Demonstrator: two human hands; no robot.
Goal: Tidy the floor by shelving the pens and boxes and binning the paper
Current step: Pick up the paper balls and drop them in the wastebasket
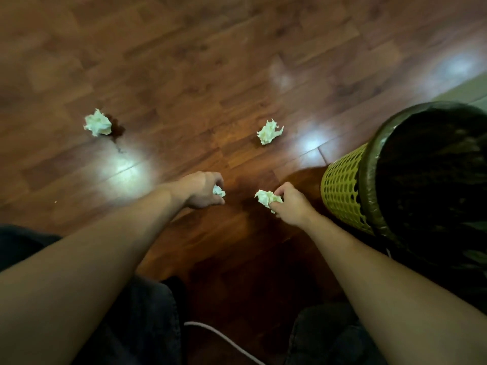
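On floor: two paper balls (98, 123); two held.

single head view, looking steeply down, close over wooden floor (184, 75); wide-angle.

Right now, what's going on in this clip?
A person is picking crumpled white paper off a reddish wooden floor. The left hand holds one small paper ball and the right hand pinches another crumpled ball. Two more paper balls lie on the floor, one far left, one centre. A yellow perforated bin with a dark liner stands at the right.
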